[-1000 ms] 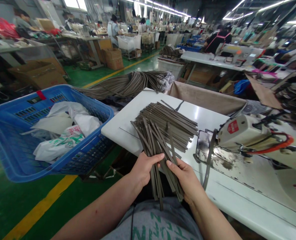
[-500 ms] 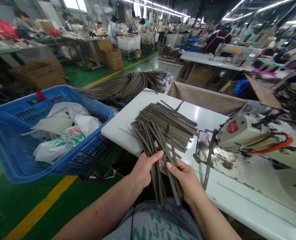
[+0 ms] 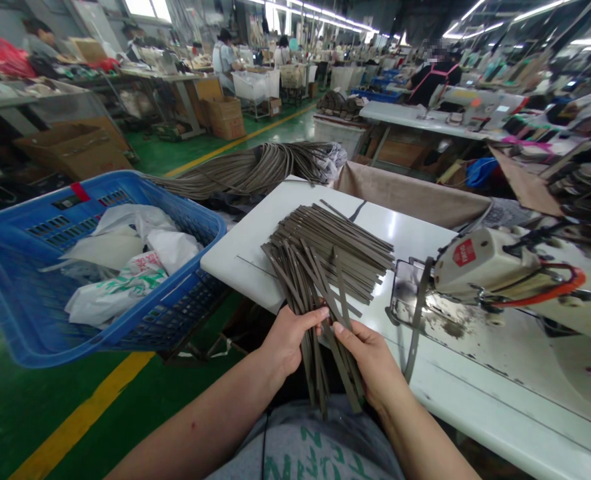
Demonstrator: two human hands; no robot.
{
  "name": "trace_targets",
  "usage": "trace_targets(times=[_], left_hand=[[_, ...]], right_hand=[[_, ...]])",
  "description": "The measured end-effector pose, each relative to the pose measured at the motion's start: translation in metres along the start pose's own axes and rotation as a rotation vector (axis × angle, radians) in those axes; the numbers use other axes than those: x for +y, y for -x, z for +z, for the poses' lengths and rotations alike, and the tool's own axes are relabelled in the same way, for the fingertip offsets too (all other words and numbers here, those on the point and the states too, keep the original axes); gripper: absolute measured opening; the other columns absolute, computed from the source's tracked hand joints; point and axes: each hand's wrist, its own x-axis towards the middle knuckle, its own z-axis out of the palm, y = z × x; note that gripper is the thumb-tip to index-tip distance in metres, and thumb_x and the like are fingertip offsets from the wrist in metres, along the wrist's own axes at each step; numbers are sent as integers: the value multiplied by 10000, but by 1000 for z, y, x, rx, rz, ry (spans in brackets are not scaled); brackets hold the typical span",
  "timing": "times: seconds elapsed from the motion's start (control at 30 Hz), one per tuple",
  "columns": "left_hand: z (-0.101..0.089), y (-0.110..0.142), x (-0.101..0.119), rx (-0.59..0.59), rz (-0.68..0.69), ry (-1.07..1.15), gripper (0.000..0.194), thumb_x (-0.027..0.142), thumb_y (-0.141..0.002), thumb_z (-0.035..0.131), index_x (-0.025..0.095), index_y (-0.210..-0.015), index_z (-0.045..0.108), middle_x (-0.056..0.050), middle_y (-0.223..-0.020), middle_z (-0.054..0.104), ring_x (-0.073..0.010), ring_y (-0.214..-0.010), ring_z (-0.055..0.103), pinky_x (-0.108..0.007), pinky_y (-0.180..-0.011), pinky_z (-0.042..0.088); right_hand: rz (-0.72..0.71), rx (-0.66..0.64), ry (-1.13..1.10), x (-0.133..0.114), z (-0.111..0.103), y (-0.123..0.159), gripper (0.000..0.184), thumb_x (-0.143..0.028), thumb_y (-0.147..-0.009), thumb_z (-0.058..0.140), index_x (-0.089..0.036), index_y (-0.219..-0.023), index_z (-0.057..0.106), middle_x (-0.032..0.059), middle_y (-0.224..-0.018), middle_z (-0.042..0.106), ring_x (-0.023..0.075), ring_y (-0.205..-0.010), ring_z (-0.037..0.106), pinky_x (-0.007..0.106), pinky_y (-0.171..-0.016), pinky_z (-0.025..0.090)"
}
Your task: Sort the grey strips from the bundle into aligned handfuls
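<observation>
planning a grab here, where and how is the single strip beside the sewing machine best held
Probably by its lower end, from the near side, pinched across its flat faces: the strip is thin and narrow, and that end lies around the near edge of the table, while its upper end sits close to the sewing machine.

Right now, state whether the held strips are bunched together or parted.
Parted lower down: a dark gap separates the strips in the left hand from those in the right hand.

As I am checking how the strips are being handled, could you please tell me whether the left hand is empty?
No, the left hand grips a bundle of grey-brown strips, whose ends stick out on both sides of it.
</observation>
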Motion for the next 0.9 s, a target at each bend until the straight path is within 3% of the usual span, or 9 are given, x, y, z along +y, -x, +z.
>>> trace_targets(times=[0.23,0.5,0.57,0.7,0.9], left_hand=[[0,1,-1,-21,-22,-37,363,280,-570,921,110,-786,684,-38,-665,652,-133,-538,574,-278,-555,495],[3,4,1,-92,-105,-14,298,296,-638,842,129,-780,640,-19,-575,599,-207,-478,606,-384,-524,545],[4,4,3,-94,-129,28,302,268,-644,817,132,-857,651,-42,-652,647,-218,-519,632,-376,-534,545],[4,5,6,11,-118,115,320,189,-624,799,133,-909,665,-42,-759,675,-184,-624,648,-310,-584,540],[7,3,5,-63,-118,127,297,288,-669,841,120,-864,693,-76,-784,709,-194,-684,665,-317,-658,556]], right_hand=[[0,28,141,2,-2,2,415,-566,-722,797,-190,-896,784,-3,-622,658,128,-519,509,249,-495,400],[-79,54,260,-1,-6,-2,423,-604,-707,779,-196,-818,752,-13,-599,614,135,-552,525,247,-495,407],[-92,70,274,-2,-7,-1,422,-606,-730,762,-193,-811,727,-24,-572,593,124,-525,509,240,-485,393],[-92,58,316,-3,-7,2,440,-628,-764,722,-195,-833,695,-50,-491,539,104,-442,462,232,-455,365],[-116,23,393,-2,-5,6,418,-618,-779,710,-213,-883,700,-56,-502,521,115,-437,462,239,-435,367]])
